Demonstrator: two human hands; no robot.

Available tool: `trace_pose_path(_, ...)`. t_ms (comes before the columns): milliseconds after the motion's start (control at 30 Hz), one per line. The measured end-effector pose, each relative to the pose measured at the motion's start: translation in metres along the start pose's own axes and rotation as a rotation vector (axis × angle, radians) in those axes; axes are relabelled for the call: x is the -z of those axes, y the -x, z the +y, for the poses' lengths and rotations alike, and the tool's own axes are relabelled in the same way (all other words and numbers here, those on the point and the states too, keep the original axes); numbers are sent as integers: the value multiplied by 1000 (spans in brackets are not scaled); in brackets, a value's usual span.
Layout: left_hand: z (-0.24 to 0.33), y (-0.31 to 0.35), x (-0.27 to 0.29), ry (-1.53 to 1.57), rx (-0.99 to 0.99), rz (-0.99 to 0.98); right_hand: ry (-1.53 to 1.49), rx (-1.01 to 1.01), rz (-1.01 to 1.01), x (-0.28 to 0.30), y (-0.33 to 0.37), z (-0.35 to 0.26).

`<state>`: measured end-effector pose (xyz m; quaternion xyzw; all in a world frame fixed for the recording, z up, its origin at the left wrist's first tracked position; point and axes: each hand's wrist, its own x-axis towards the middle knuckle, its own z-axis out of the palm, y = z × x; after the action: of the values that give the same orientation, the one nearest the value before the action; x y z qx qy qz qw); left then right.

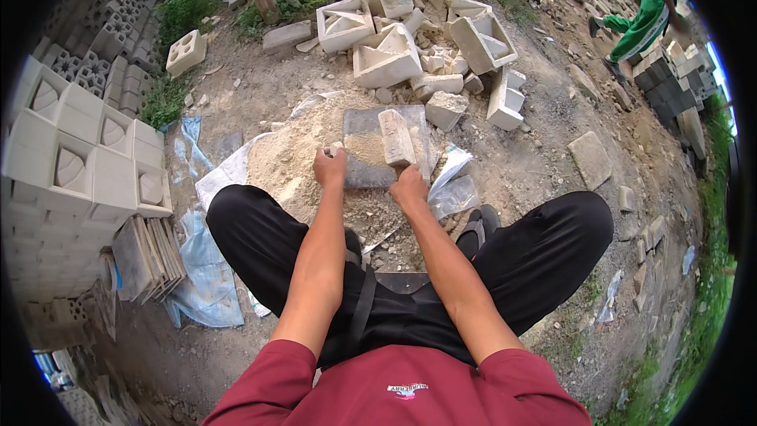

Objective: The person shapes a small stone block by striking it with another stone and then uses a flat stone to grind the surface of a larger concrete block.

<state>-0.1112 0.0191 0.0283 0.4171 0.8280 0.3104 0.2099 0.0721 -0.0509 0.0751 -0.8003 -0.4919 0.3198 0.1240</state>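
Note:
My right hand (409, 187) is closed round the short handle of a mallet (397, 139) with a dusty, block-shaped head. The mallet's head is over a flat dark grey slab (365, 177) on the ground between my feet. Crushed pale grit is spread on the slab. By the slab's left edge, my left hand (330, 167) pinches a small pale chunk (337, 146). A heap of cream-coloured crushed powder (284, 150) spreads left of the slab, partly on white sheeting.
Broken cream blocks (388, 55) are heaped beyond the slab. Moulded blocks (83, 138) are stacked at the left, near leaning thin boards (146, 260) and blue sheeting (209, 284). Clear plastic (453, 181) lies right of the slab. A person in green trousers (643, 28) is at the far right.

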Motion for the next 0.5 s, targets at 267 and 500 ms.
trace_pose_path(267, 16, 13, 6, 67, -87, -129, -137, 119, -90, 0, -14, 8)
trace_pose_path(500, 45, 55, -28, 10, -345, -320, -282, -39, 179, 31, -18, 45)
